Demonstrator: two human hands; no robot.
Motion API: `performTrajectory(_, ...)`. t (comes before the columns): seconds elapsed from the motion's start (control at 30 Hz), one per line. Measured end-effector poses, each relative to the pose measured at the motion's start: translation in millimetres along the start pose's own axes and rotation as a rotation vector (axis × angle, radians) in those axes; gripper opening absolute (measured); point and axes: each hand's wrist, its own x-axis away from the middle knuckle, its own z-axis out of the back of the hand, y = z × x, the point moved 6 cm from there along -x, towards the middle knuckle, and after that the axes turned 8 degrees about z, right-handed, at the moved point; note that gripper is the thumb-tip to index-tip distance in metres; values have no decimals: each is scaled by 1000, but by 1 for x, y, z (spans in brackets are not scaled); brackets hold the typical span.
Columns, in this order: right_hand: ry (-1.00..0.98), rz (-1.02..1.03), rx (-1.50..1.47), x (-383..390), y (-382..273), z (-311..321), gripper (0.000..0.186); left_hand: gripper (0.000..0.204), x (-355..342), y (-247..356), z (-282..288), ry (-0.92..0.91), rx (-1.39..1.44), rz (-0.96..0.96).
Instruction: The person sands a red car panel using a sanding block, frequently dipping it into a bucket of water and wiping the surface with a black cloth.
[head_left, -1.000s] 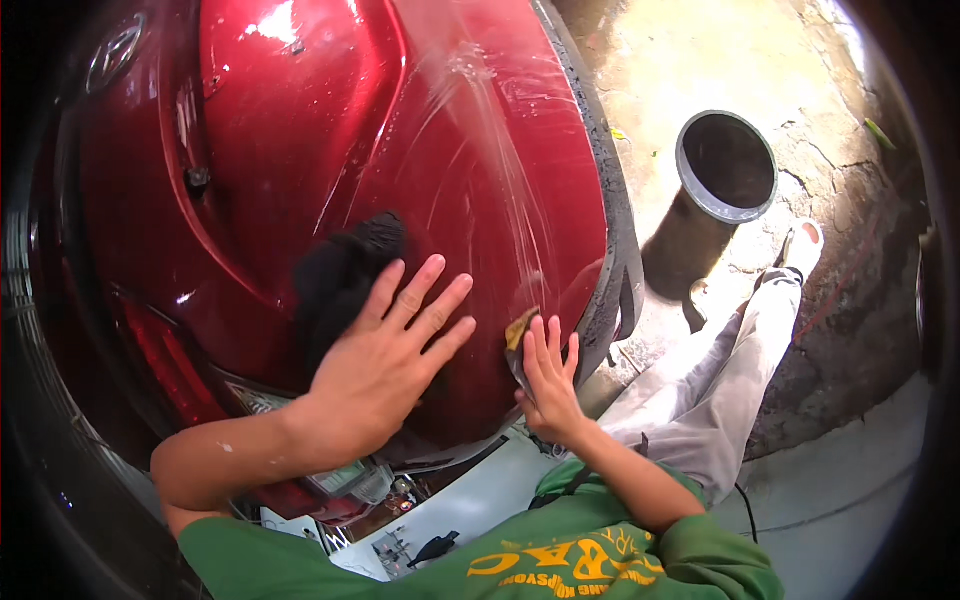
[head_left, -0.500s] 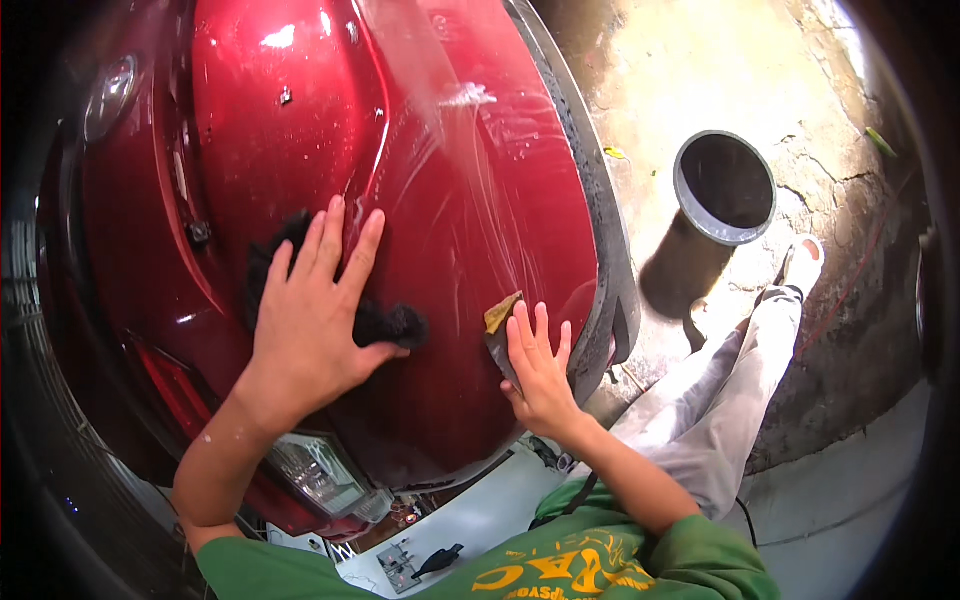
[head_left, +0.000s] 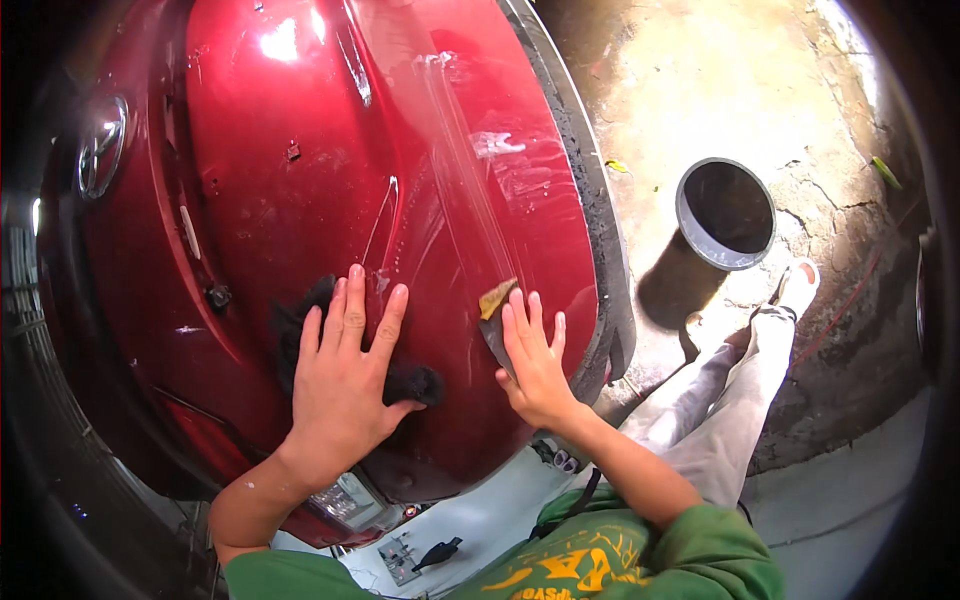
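Note:
My left hand [head_left: 340,385] lies flat, fingers spread, on a black cloth [head_left: 410,383] pressed against the red car body panel [head_left: 280,110]. My right hand [head_left: 535,375], farther right near the panel's dark edge, lies with fingers extended over a thin pad or folded piece [head_left: 496,298], yellowish at its top and grey below, also against the paint. Whitish streaks run across the paint above my right hand. Part of each item is hidden under the hand.
A dark round bucket [head_left: 725,210] stands on the cracked concrete floor [head_left: 830,225] at the right. My legs [head_left: 720,390] in light trousers and a sandal show below it. A lamp [head_left: 345,500] sits low on the car; a red line [head_left: 840,315] crosses the floor.
My left hand and the black cloth swept left and up, then came down slightly to the right. My right hand and its pad have moved a little up and left.

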Motion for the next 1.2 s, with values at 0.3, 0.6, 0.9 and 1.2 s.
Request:
performTrajectory(0.3,347,268,237,-214,21,71,63,119,-9,6,5,17,-15,-45)
performTrajectory(0.6,282,342,197,-142,-38,56,70,99,15,-17,18,-53,-107,-58)
performTrajectory(0.9,194,328,236,-78,-99,15,75,85,24,-20,23,-154,-183,-55)
performTrajectory(1.2,282,97,64,-23,-15,-7,69,93,23,14,-13,129,-185,-123)
